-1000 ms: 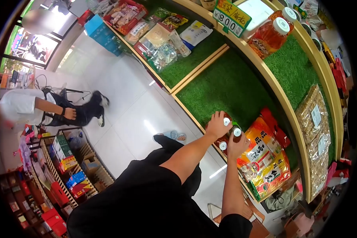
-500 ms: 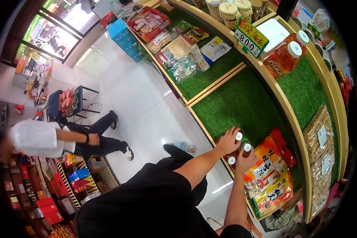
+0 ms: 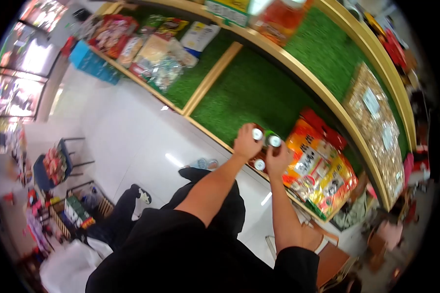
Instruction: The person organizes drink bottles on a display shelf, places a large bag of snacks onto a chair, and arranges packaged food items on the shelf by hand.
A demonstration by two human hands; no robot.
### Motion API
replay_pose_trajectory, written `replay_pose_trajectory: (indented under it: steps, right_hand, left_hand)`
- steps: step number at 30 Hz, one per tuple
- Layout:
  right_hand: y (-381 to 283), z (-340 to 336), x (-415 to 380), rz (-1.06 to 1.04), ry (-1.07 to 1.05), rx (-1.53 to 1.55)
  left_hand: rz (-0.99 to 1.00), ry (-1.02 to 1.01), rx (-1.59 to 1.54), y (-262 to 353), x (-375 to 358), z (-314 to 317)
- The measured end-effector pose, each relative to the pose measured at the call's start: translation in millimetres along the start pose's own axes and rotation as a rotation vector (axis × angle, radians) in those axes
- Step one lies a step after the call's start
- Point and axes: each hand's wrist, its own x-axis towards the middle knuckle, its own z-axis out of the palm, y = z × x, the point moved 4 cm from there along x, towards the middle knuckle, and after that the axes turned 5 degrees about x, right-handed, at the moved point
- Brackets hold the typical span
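On the shelf [image 3: 249,80] near its front edge, left grip [image 3: 247,142] is wrapped round one bottle [image 3: 257,134], right grip [image 3: 279,159] round second bottle [image 3: 274,141], third bottle [image 3: 259,164] between them on body side, snack bags [image 3: 305,158] just beside right grip.

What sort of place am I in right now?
Most likely a small grocery or snack shop. Printed food packets lie on a tiered, turf-lined display shelf, white-capped bottles are grouped beside them, and a blurred yellow-and-green sign, apparently a price sign, stands at the upper tier's edge.
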Motion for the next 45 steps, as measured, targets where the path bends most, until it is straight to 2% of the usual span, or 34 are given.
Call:
replay_pose_trajectory:
  steps: [2, 10, 13, 20, 24, 25, 27, 30, 33, 35, 42, 45]
  right_hand:
    - [-4.3, -3.1, 0.0, -0.149, 0.081, 0.009]
    - [-6.2, -8.3, -2.6, -0.139, 0.028, 0.070]
    - [-5.2, -10.0, -5.8, -0.086, -0.009, 0.094]
    - [-5.3, -13.2, -7.6, -0.095, -0.074, 0.114]
    - [-12.2, -13.5, -8.2, -0.138, -0.012, 0.010]
    - [-13.2, -12.7, -9.1, -0.127, -0.010, 0.010]
    - [-9.4, -12.4, -7.3, 0.025, 0.065, 0.027]
    - [-8.4, -12.4, -5.3, 0.071, 0.066, 0.007]
    - [-8.0, -15.1, -6.8, 0.027, 0.017, 0.031]
    - [-5.1, -13.6, -8.8, -0.005, -0.011, 0.012]
    - [-9.6, -15.2, -8.3, -0.038, -0.058, 0.006]
    - [-8.2, -15.0, -8.9, -0.038, -0.023, -0.020]
  left_hand:
    - [0.095, 0.086, -0.027, -7.8, 2.4, 8.6]
    - [0.192, 0.192, -0.006, 3.2, 4.2, 1.8]
    - [0.082, 0.081, 0.009, -0.9, 2.6, 3.4]
    - [0.115, 0.044, 0.040, -0.3, 3.3, 3.7]
    - [0.120, 0.057, 0.056, -5.5, 4.6, 5.6]
    - [0.141, 0.059, 0.046, -7.8, 3.9, 5.5]
    - [0.166, 0.054, 0.041, -12.0, 5.0, 6.0]
    - [0.188, 0.040, 0.021, -11.3, 4.1, 6.5]
    - [0.135, 0.021, 0.045, -4.9, 2.5, 2.3]
    - [0.002, -0.028, -0.083, -6.5, 1.8, 1.6]
    - [0.143, -0.012, -0.029, -5.1, -1.4, 3.9]
    - [0.110, -0.003, 0.072, -2.7, -0.4, 6.2]
